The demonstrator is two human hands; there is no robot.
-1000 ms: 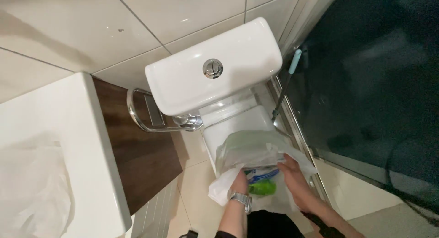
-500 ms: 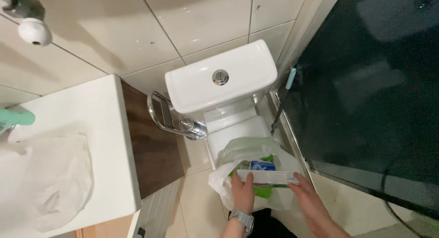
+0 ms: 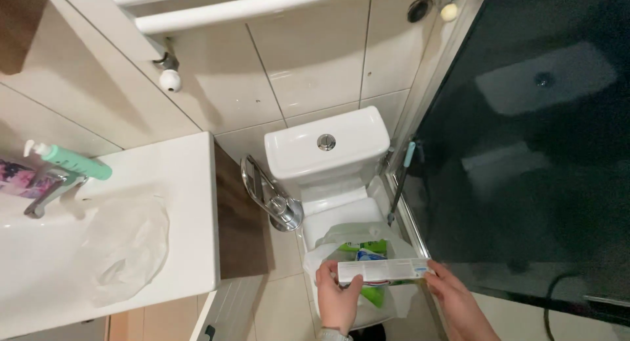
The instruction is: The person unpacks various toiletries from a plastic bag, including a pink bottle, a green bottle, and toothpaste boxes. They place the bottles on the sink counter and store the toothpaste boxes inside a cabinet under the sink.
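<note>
I hold a long white carton (image 3: 384,270) level between both hands, above a white plastic bag (image 3: 367,239) that rests on the closed toilet lid. My left hand (image 3: 338,300) grips the carton's left end. My right hand (image 3: 456,301) pinches its right end. Green and blue packages (image 3: 369,254) show inside the bag's open mouth, just behind the carton. The white toilet cistern (image 3: 328,147) with a round flush button stands behind the bag.
A white vanity top (image 3: 177,236) lies to the left, with a crumpled clear bag (image 3: 128,246), a green pump bottle (image 3: 69,160) and a tap. A chrome roll holder (image 3: 272,197) hangs beside the toilet. Dark shower glass (image 3: 525,151) fills the right. A towel rail (image 3: 216,10) crosses overhead.
The carton has come up out of the bag and is now held flat by both hands. My view has tilted upward, bringing the vanity top, pump bottle and towel rail into sight.
</note>
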